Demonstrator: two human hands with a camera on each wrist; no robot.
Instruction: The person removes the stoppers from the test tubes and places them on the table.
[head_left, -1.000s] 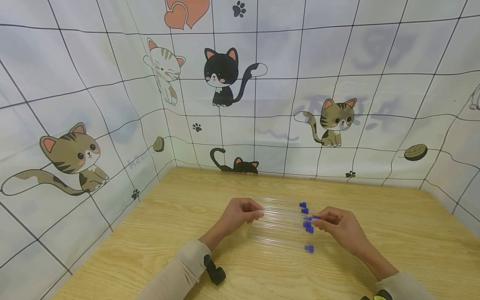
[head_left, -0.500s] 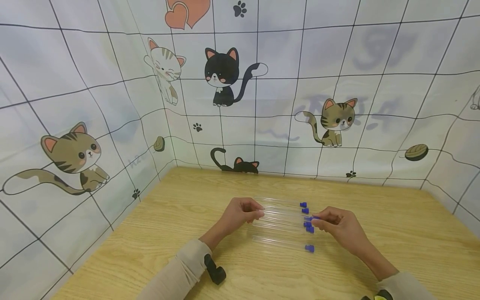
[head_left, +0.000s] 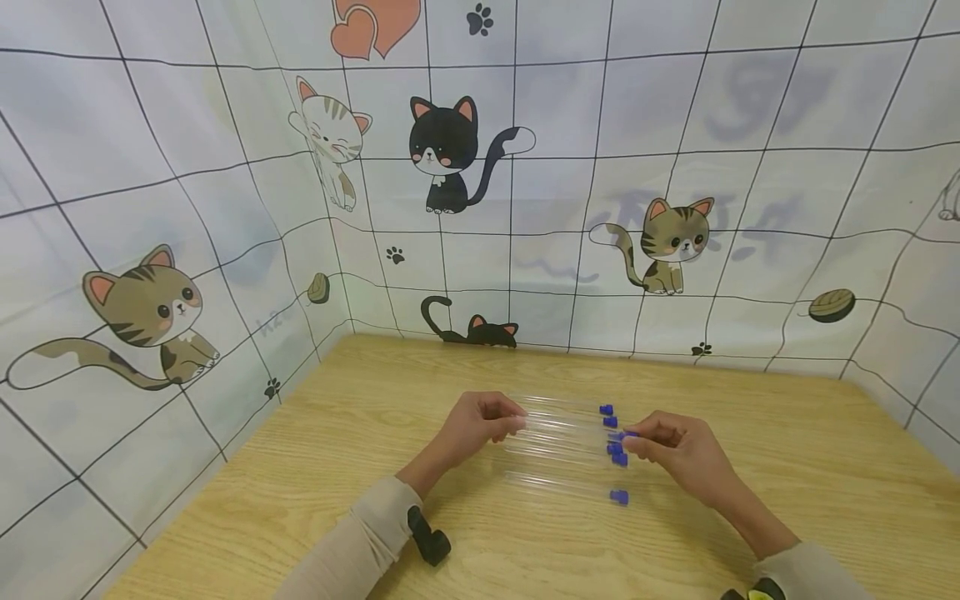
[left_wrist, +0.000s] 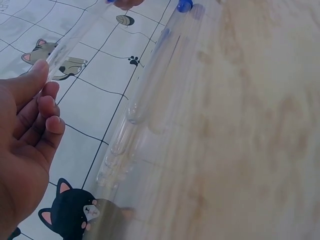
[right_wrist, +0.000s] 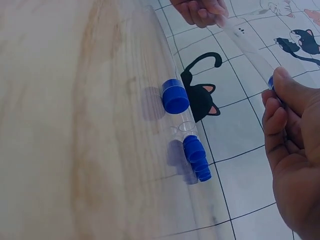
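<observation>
A clear plastic test tube (right_wrist: 247, 50) with a blue cap is stretched between both hands, lifted off the table. At its capless end, my left hand (head_left: 476, 427) pinches it between thumb and fingers. The thumb and fingers of my right hand (head_left: 678, 450) grip the blue cap (right_wrist: 271, 82) at the other end, covering most of it. Under and around the held tube, several more capped test tubes (head_left: 558, 483) lie roughly parallel on the table, their blue caps (head_left: 618, 497) all toward the right. One of these lies a little apart, nearer the front.
The wood-grain table (head_left: 390, 383) runs back to a white curtain (head_left: 555, 192) with a black grid and cartoon cats. It hangs along the back and both sides. Black wrist straps (head_left: 429, 537) sit over the beige sleeves (head_left: 360, 533).
Both hands have lifted very slightly, keeping hold of the same test tube. The tubes on the table have not moved.
</observation>
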